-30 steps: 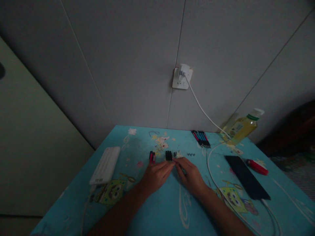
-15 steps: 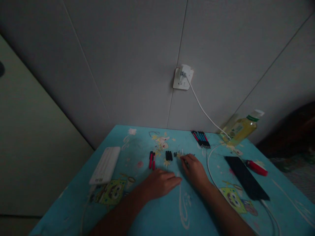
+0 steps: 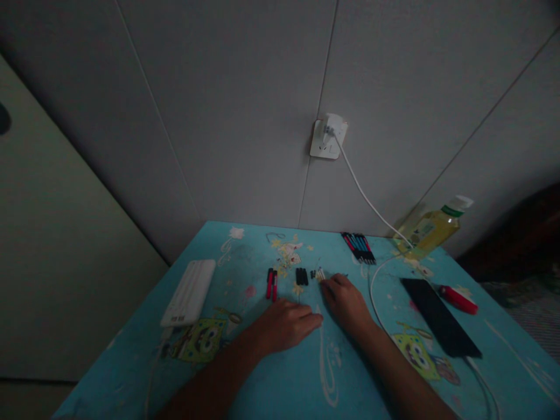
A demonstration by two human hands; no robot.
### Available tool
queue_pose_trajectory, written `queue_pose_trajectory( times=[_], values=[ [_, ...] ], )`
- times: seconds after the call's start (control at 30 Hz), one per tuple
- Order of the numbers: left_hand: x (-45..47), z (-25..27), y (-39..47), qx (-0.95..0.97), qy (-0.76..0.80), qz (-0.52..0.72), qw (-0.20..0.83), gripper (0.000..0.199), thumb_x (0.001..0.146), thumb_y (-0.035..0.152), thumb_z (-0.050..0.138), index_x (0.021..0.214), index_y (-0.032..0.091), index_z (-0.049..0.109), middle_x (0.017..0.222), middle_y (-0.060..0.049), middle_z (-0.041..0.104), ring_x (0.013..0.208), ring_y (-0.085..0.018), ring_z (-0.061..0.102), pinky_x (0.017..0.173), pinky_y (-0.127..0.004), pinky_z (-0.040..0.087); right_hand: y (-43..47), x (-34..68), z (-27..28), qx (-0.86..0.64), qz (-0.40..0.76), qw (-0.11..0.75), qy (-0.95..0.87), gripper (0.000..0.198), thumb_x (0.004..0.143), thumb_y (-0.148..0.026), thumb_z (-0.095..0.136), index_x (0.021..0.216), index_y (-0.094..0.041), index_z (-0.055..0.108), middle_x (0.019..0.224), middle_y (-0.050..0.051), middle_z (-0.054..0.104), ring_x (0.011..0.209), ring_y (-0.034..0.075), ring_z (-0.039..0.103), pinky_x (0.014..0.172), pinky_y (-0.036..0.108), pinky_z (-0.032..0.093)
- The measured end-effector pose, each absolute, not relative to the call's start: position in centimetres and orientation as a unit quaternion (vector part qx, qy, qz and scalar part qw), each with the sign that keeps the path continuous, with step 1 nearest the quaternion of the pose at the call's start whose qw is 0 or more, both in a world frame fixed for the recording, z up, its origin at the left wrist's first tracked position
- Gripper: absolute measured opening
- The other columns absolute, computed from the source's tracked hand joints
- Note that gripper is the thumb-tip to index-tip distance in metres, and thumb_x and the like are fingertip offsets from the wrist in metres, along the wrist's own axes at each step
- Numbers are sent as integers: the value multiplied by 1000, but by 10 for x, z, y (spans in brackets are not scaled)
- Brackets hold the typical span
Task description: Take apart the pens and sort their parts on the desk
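My left hand [image 3: 289, 325] rests low over the table with its fingers curled and pressed together; whatever may be inside is hidden. Farther right, my right hand [image 3: 343, 300] is bent down to the tabletop, fingers closed. Its fingertips touch or nearly touch a few thin pale sticks [image 3: 321, 273]. Small black pieces [image 3: 313, 274] lie just left of these. Beside them are short black caps or tubes [image 3: 301, 276] in a row. Two red-and-black pens [image 3: 272, 284] lie side by side beyond my left hand.
Several red, blue and black pens [image 3: 359, 248] lie in a row at the back. A yellow liquid bottle [image 3: 435, 232], dark phone-like slab [image 3: 440, 318] and red object [image 3: 458, 300] stand or lie right. A white power bank [image 3: 189, 293] lies left. A white cable [image 3: 361, 189] hangs from the socket.
A thin pale stick at my right fingertips, more upright before, now lies lower with the others. My left hand stays almost still. The view has shifted slightly.
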State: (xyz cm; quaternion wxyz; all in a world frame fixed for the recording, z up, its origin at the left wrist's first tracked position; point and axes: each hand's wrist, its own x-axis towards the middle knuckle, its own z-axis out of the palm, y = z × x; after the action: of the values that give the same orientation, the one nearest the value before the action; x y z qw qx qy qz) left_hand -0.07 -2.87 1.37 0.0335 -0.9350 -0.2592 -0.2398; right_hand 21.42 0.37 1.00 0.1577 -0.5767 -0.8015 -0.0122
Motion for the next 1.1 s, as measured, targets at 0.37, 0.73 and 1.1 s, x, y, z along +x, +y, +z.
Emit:
queue_pose_trajectory(
  times=[0.37, 0.73, 1.1],
  values=[
    [-2, 11, -28, -942, -257, -213, 42, 19, 97, 21, 47, 97, 22, 66, 68, 1, 60, 60, -14, 58, 56, -26, 43, 2, 214, 11, -597, -37, 133, -791, 20, 97, -25, 49, 104, -23, 68, 93, 5, 66, 87, 19, 62, 78, 28, 43],
    [-1, 14, -27, -937, -269, -221, 16, 20, 97, 22, 47, 94, 21, 67, 69, 1, 62, 63, -14, 61, 60, -26, 46, 1, 213, 13, -605, -65, 114, -785, 19, 97, -22, 50, 103, -22, 68, 93, 8, 67, 91, 21, 61, 81, 30, 43],
    [-1, 16, -27, -936, -273, -220, 28, 23, 98, 23, 44, 91, 21, 66, 68, 2, 61, 60, -12, 59, 57, -25, 43, 0, 212, 13, -612, -75, 103, -781, 23, 97, -24, 47, 87, -19, 68, 89, 8, 67, 87, 21, 62, 79, 31, 44]
  ],
)
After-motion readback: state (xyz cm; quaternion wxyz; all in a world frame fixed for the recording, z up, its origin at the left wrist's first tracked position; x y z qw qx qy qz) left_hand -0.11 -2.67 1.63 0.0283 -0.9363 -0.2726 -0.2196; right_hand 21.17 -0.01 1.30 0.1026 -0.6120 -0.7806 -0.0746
